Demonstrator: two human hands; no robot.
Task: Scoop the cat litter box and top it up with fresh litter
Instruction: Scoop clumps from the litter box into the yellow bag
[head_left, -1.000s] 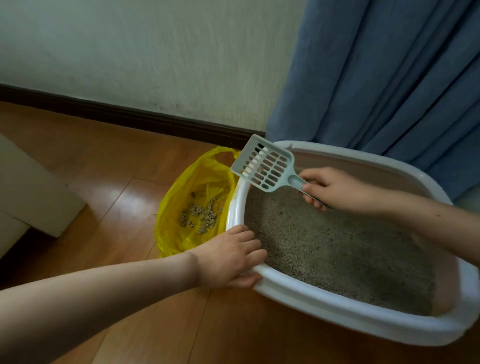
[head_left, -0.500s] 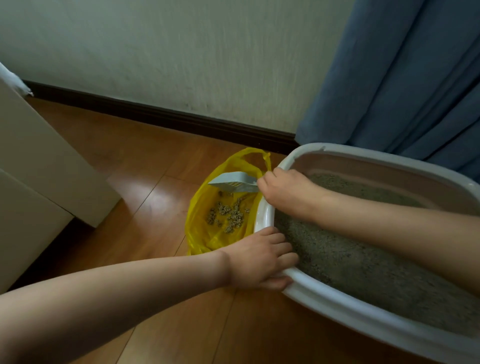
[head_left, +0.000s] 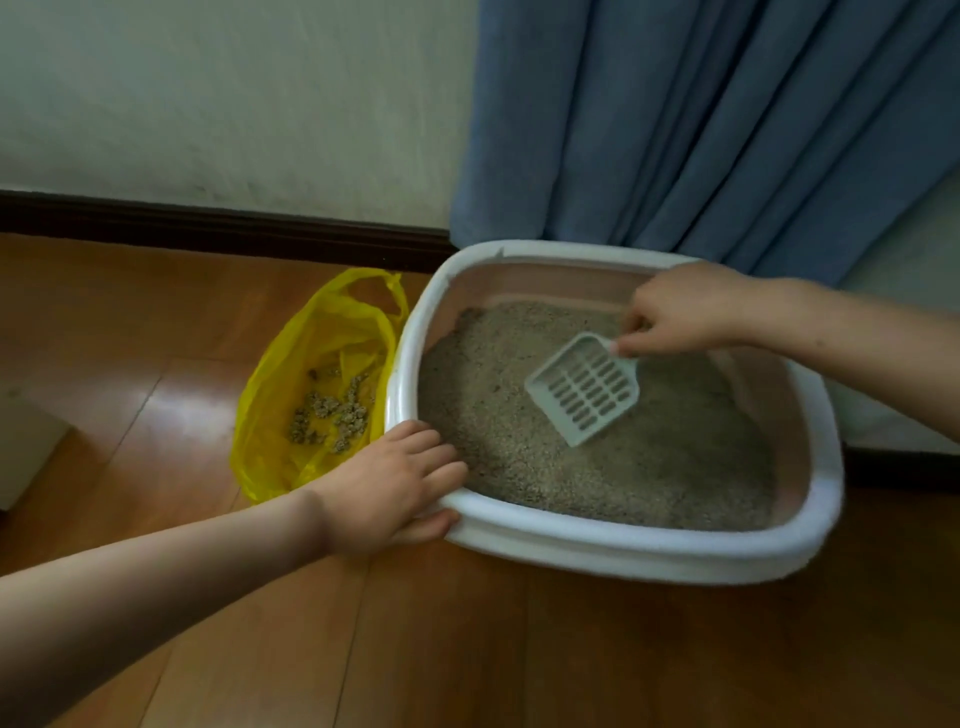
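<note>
Far left on the wooden floor (head_left: 156, 395), yellow bag (head_left: 291, 415) gaping open just beside the box's left wall, brownish clumps (head_left: 332, 415) heaped in its bottom. Next along, left hand (head_left: 395, 488) clamped on the near-left corner of the litter box (head_left: 623, 551), fingers curled over the rim, thumb underneath, bracing it. Inside the box, grey litter (head_left: 519, 457) spread wall to wall, no clumps plain to see from here. Then the scoop (head_left: 584, 389), slotted, empty, blade pointing near-left, long axis running up to the far right where the handle disappears into the right hand (head_left: 680, 306), grip pinched tight on it. Blade hovering over or just grazing the litter, hard to call. Right hand clearly the working one; likely next a dig down and toward that bag side. Blue curtain (head_left: 727, 130) hanging behind.
</note>
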